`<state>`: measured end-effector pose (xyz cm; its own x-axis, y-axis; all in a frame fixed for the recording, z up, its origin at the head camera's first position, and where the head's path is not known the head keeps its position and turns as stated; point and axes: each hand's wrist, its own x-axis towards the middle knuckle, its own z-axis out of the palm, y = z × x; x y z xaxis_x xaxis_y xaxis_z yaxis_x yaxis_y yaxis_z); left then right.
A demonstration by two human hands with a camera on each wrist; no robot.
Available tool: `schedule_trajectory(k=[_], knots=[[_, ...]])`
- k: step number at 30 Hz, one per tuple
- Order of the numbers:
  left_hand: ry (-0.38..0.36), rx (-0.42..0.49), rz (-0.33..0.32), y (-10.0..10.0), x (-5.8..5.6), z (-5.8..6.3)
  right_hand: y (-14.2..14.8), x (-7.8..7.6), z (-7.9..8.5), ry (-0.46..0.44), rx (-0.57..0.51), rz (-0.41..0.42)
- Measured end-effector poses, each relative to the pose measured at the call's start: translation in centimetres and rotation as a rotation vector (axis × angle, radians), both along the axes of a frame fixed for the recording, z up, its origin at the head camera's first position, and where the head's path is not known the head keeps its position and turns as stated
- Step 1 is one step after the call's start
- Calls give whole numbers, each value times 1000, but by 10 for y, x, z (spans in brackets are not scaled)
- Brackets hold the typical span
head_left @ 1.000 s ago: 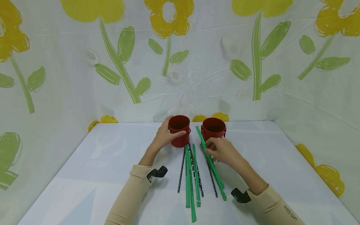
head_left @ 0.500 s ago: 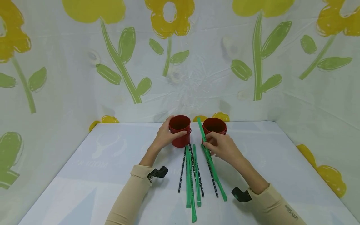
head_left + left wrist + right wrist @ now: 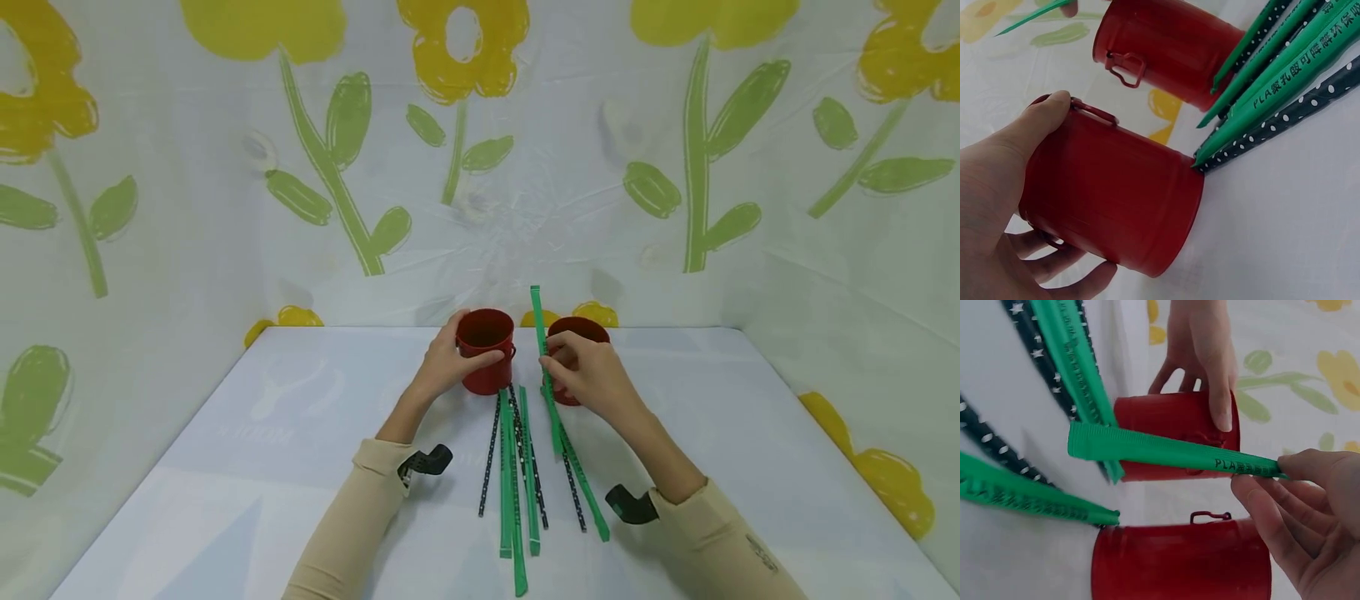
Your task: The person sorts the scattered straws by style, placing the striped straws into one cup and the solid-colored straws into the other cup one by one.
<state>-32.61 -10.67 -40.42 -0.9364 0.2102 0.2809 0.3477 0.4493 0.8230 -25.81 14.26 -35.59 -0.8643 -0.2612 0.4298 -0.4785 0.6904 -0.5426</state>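
Two small red buckets stand side by side near the far edge of the table. My left hand (image 3: 444, 362) grips the left bucket (image 3: 1110, 194), thumb on its near side and fingers behind it. Between thumb and fingertips, my right hand (image 3: 600, 377) pinches a green-wrapped straw (image 3: 1147, 449) marked PLA. This straw slants up in front of the right bucket (image 3: 1185, 562), its top end above the rim and its lower end over another green-wrapped straw (image 3: 588, 492) on the table. A black straw with white spots (image 3: 576, 496) lies beside that one.
Several green-wrapped straws (image 3: 504, 500) and black patterned straws (image 3: 489, 458) lie lengthwise on the white table (image 3: 300, 500), far ends by the left bucket. A flower-printed sheet (image 3: 540, 233) hangs behind the table.
My right hand has lifted the green-wrapped straw upward, so it leans less and its top rises above the right bucket. My left hand keeps its grip on the left bucket.
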Motion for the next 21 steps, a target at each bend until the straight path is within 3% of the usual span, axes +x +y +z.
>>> schedule_trajectory(k=[21], knots=[[11,12,-13,-1,-2,0,-29,-36,42,105,-117,36]])
